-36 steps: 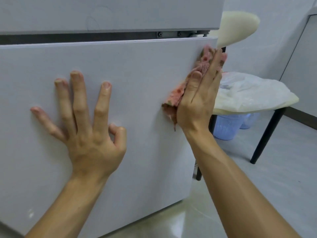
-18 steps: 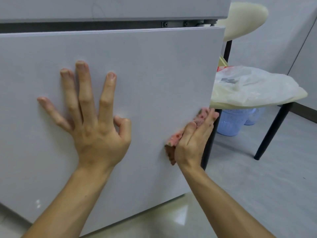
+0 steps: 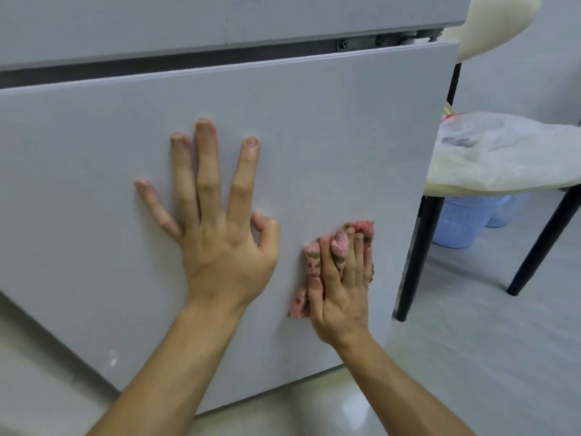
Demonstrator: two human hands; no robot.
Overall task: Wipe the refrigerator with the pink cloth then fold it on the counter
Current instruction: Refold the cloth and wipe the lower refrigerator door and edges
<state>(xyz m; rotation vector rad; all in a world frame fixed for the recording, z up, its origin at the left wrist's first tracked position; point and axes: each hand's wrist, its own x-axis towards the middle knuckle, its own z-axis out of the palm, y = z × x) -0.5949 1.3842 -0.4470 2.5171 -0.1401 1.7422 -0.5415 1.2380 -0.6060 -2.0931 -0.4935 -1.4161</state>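
Right grip (image 3: 342, 287) flat, fingers straight, pressing bunched pink cloth (image 3: 312, 256) against lower right of refrigerator door (image 3: 314, 136) | left grip (image 3: 220, 240) released, splayed flat on door, just left of cloth | right: one chair (image 3: 418, 247) carrying one plastic bag (image 3: 503, 149), contents unclear | two blue baskets (image 3: 456, 225) beneath
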